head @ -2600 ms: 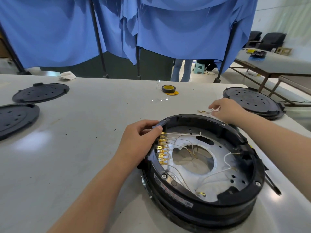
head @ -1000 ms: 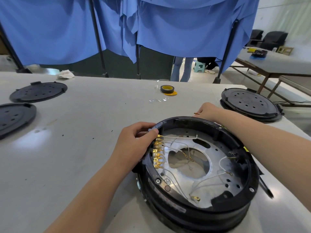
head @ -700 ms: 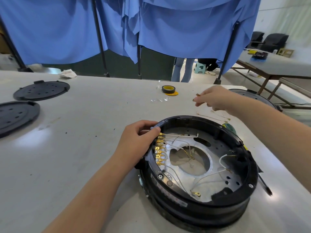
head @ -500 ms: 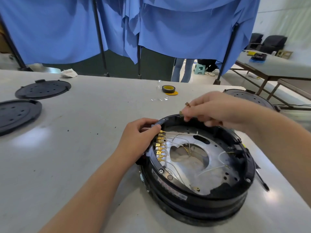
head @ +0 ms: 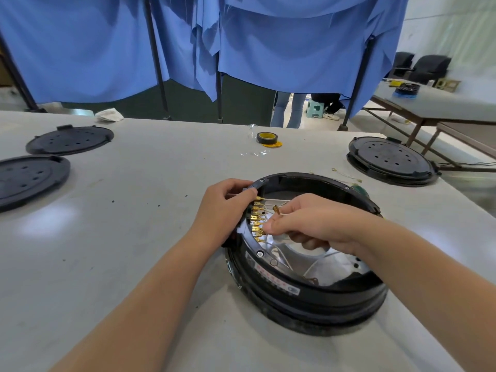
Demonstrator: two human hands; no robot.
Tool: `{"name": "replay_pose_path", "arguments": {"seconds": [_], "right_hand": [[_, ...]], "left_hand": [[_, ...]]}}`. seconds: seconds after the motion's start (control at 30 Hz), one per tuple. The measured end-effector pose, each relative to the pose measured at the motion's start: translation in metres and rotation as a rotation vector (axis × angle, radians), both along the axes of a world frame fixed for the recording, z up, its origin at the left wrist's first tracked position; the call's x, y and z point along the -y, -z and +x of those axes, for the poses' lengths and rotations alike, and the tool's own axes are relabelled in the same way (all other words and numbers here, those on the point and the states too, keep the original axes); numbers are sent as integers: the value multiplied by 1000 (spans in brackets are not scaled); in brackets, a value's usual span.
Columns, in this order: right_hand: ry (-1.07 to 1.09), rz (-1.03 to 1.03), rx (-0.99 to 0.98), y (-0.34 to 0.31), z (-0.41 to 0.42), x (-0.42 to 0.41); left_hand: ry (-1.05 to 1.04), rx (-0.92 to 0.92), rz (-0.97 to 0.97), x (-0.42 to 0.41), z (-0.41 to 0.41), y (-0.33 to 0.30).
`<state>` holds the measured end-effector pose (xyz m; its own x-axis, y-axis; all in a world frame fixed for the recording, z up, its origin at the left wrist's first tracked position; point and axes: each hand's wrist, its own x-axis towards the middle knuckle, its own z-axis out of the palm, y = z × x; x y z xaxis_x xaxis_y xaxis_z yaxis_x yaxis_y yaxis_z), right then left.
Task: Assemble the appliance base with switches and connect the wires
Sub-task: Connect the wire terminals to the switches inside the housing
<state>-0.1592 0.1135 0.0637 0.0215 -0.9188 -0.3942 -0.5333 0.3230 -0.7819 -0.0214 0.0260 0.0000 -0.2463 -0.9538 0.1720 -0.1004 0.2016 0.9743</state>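
Blue curtains hung behind the grey table, where the black appliance base lay open side up. From the head camera, the left hand gripped its rim beside the row of brass terminals, probably to steady it. The right hand pinched a wire with a brass connector, seemingly to plug it on. Spare covers lay well apart

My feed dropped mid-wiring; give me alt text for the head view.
The right hand pinches a wire beside the brass terminals inside the round black appliance base, while the left hand grips its rim. Black covers and tape lie on the grey table.
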Motion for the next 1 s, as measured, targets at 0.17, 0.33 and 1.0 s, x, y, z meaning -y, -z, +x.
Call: {"name": "replay_pose_path", "arguments": {"seconds": [0.17, 0.33, 1.0], "right_hand": [[4, 25, 23, 2, -1, 3], [11, 24, 33, 3, -1, 3], [37, -83, -25, 10, 1, 0]], "left_hand": [[-18, 8, -16, -1, -1, 0], [-26, 12, -29, -1, -2, 0], [-33, -18, -21, -1, -4, 2]]}}
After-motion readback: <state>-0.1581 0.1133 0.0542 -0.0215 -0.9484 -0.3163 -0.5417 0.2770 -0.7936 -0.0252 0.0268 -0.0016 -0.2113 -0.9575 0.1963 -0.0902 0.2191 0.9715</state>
